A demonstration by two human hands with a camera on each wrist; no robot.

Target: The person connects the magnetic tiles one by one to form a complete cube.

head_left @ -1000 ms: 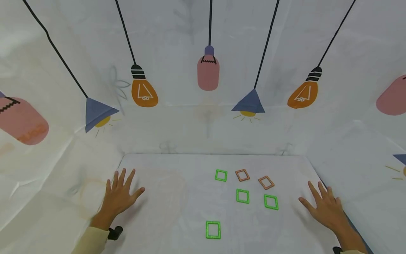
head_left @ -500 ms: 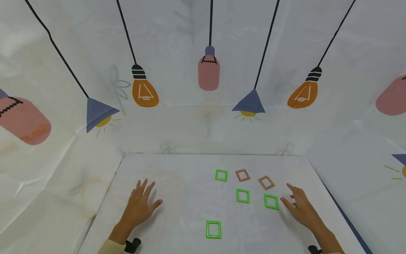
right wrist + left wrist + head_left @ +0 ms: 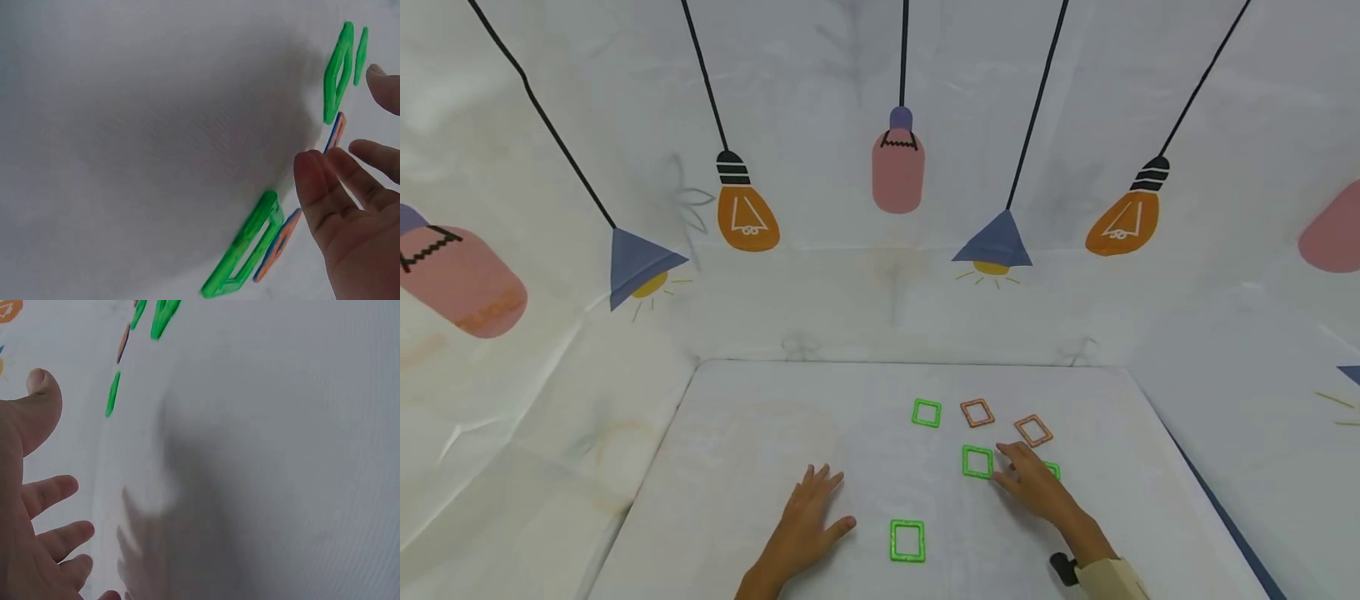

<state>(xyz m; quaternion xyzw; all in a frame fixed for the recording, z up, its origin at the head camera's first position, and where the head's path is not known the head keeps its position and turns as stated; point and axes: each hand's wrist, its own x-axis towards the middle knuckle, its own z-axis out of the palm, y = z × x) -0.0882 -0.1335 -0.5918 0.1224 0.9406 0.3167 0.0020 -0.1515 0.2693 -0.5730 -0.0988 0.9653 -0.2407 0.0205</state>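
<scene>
My right hand (image 3: 1037, 487) reaches over the table, its thumb and index fingertips right at the right edge of a green square frame (image 3: 966, 461). It partly hides a second green square frame (image 3: 1057, 472); in the right wrist view nothing sits between the parted fingers. Palm down with spread fingers, my left hand (image 3: 805, 533) hovers left of a larger-looking green square frame (image 3: 893, 542) near the front. Farther back lie another green square frame (image 3: 915, 412) and two orange ones, the left (image 3: 967, 415) and the right (image 3: 1023, 434), both turned at an angle.
A white tabletop (image 3: 737, 442) carries all the frames. Behind it rises a white sheet (image 3: 820, 308) printed with hanging lamps, which also covers both sides. A dark blue strip (image 3: 1217, 508) runs along the table's right edge.
Both hands have moved inward from the table's sides. The right hand has come left over the green frames, and the left hand has moved right and nearer the front. The frames lie as before.
</scene>
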